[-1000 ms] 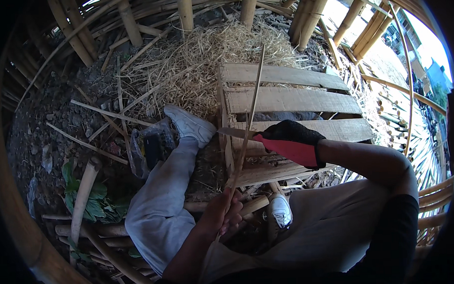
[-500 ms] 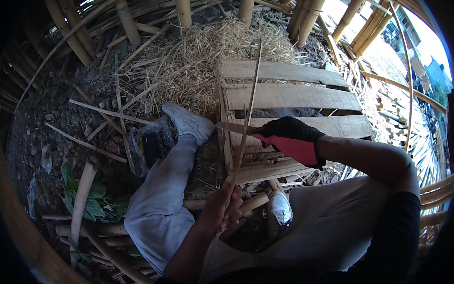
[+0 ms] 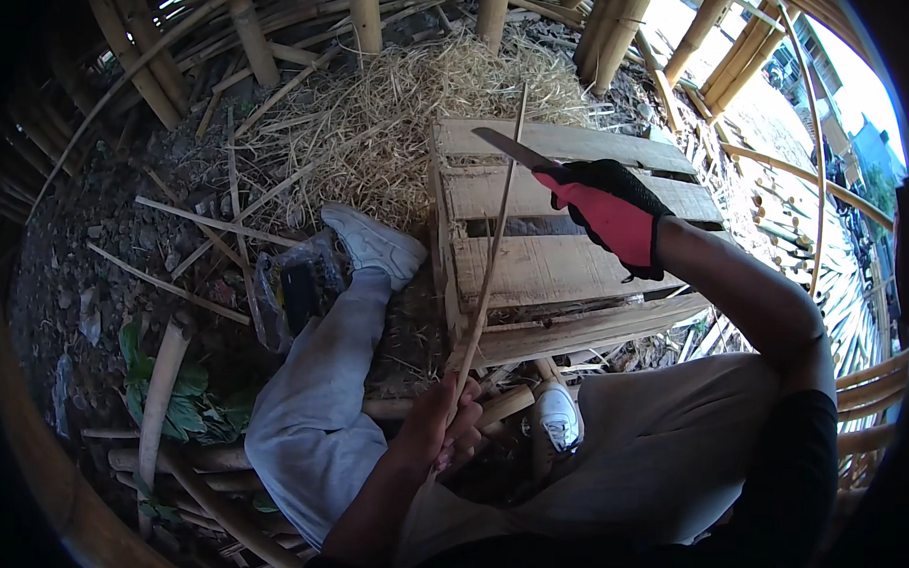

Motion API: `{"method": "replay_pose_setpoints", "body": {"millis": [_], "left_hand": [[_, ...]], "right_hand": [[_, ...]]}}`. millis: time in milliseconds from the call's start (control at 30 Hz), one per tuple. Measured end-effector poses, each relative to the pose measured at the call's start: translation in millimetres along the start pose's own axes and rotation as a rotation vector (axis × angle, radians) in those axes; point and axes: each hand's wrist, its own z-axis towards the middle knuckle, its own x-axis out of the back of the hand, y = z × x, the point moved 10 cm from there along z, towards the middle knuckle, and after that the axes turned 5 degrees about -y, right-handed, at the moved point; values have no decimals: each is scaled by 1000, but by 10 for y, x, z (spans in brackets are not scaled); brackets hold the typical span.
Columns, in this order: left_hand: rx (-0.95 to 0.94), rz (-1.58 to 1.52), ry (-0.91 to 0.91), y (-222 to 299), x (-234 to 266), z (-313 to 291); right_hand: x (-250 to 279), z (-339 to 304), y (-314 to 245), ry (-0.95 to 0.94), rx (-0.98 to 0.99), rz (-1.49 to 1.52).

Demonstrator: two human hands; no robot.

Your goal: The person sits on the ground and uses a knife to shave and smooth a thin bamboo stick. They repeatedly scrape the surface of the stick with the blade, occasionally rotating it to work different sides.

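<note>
The left hand (image 3: pixel 447 424) is bare and closed round the lower part of a thin bamboo strip (image 3: pixel 493 253), fingers wrapped fully about it; the strip runs up and a little rightward from that fist, its long axis near upright in the view, crossing the left edge of the pallet (image 3: pixel 544 271) and ending over the straw (image 3: pixel 389 116) beyond the pallet's far left corner; below the fist a short length continues down toward the lap. The right hand (image 3: pixel 612 213) wears a red and black glove and is clenched on the handle of a knife (image 3: pixel 515 149); the handle is hidden inside the glove; the blade sticks out up and to the left, its tip pointing toward the far left corner of the pallet; the blade lies just to the right of the strip, near its upper part, and whether they touch cannot be told. The gloved hand hovers over the middle boards of the pallet, well apart from the bare hand, which sits below the pallet's near left corner. A grey-trousered leg with a white shoe (image 3: pixel 373 242) stretches out beside the pallet's left edge; a second white shoe (image 3: pixel 557 421) shows below its near edge, just right of the bare hand. Green leaves (image 3: pixel 168 394) lie on the dirt at the left, among loose bamboo poles (image 3: pixel 158 404).
</note>
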Motion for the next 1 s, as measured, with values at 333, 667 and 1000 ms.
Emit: {"method": "replay_pose_setpoints", "body": {"millis": [333,667,1000], "left_hand": [[-13,20,-9,3,53,6],[-15,50,5,25,40,53],[-37,53,-27,2,53,89]], "right_hand": [[-117,-198,-300,18,240,-149],[-769,-232,-107,-272,450,-288],[-667,-180,128,-286,94,-16]]}}
